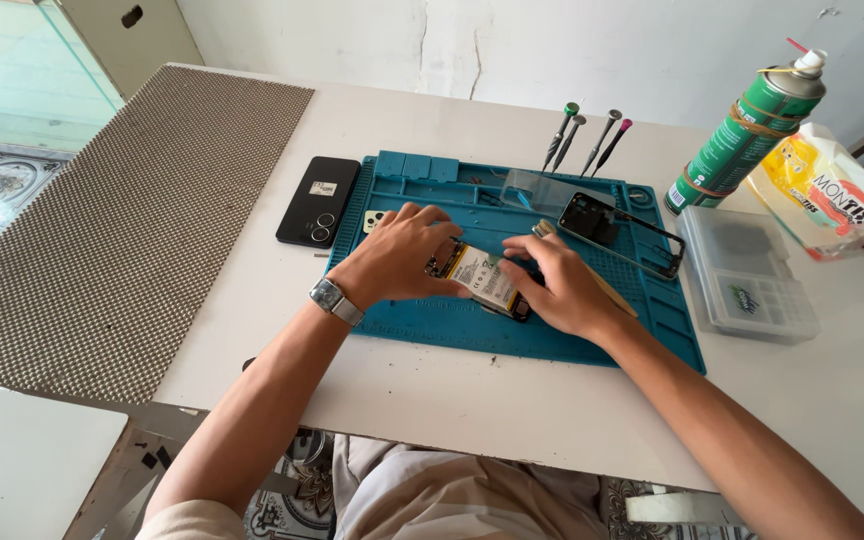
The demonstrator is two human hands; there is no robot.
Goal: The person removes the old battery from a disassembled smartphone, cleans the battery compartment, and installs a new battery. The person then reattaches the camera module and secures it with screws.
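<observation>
- Head view, only one I have: white table against a cracked white wall, grey textured mat on the left, glass pane far left.
- Blue repair mat sits centre; the opened phone, battery side up, lies on it near the middle, between both hands.
- Left hand, watch on the wrist, lies across the phone's left end, fingers curled down and pressing on its far edge. Pinning rather than gripping, as far as I can tell.
- Right hand is on the phone's right end, fingers bent and closed toward the battery edge. A thin tan pry stick runs under it; I can't tell whether the fingers actually pinch it.
- Black phone back lies left of the blue mat, apart from it. Black frame part lies on the mat's far right.
- Four screwdrivers stand at the mat's far edge; green spray can, clear parts box and a snack bag on the right.
- My read for doing this well: keep the left hand flat so the body doesn't slide, work the battery edge slowly at a shallow angle, don't bend the cell or snag a flex cable.
</observation>
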